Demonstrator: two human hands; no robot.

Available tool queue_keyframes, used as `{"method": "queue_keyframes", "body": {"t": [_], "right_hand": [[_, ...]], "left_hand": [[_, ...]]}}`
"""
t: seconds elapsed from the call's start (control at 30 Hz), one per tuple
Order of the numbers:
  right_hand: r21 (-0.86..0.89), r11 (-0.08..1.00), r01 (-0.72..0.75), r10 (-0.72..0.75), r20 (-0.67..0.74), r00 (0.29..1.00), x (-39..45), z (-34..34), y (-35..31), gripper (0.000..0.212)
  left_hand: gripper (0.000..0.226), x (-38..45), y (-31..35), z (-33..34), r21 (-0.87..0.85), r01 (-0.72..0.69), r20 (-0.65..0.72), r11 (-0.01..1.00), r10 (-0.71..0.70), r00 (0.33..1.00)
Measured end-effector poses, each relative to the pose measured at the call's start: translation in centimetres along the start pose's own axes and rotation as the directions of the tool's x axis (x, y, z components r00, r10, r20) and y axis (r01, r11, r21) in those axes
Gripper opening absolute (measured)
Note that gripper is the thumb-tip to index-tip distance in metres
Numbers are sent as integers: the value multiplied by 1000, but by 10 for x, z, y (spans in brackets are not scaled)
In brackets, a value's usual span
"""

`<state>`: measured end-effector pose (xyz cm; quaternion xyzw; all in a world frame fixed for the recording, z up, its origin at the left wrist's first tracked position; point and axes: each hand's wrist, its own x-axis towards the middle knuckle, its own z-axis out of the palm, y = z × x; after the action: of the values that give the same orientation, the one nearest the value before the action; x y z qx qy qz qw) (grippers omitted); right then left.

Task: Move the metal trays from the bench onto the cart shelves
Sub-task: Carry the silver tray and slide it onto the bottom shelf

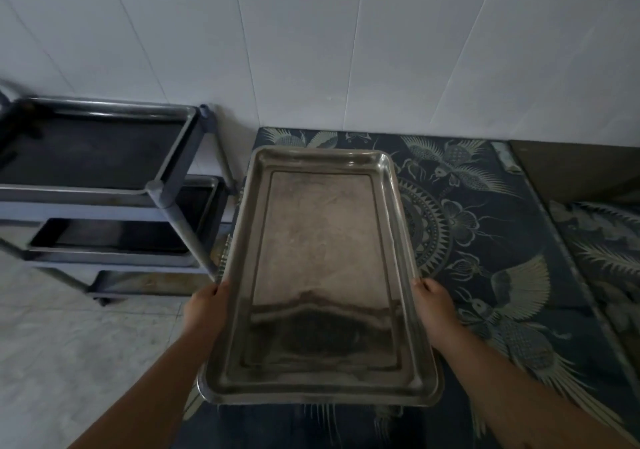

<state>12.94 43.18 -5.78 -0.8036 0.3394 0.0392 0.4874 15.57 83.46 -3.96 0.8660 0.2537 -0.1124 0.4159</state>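
1. Metal tray (320,275): held level above patterned bench cover (485,226), long axis pointing away.
2. Left hand (204,304), right hand (434,304): fingers curled around long rims, mid-length.
3. Keep level, swing left to cart (104,185); lower shelves look occupied, so check space first.

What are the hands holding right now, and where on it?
A metal tray, gripped by both hands on its long side rims: left hand on the left rim, right hand on the right.

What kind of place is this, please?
Probably a kitchen or food-prep back room: a large metal tray held in both hands, a tiered cart holding more trays, and white panelled walls.
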Motion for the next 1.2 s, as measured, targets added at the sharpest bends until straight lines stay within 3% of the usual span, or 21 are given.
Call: {"method": "queue_keyframes", "body": {"t": [0.27,0.53,0.77,0.97,1.2], "right_hand": [[-55,984,168,-167,28,986,-23,-17,-20,30],[-36,951,308,-305,71,950,-68,23,-52,24],[-49,916,397,-391,100,915,-141,105,-86,29],[-50,878,477,-455,226,861,-232,200,-104,31],[-25,839,543,-474,456,753,-333,327,-120,30]], "left_hand": [[46,-59,-18,-16,-131,-10,-148,991,-10,989],[47,-87,-68,-74,-255,-6,-220,967,-52,974],[52,-109,-147,-170,-260,10,-343,966,-102,934],[47,-147,-249,-262,-377,47,-369,925,-197,909],[49,-210,-365,-341,-416,177,-532,892,-397,748]]}}
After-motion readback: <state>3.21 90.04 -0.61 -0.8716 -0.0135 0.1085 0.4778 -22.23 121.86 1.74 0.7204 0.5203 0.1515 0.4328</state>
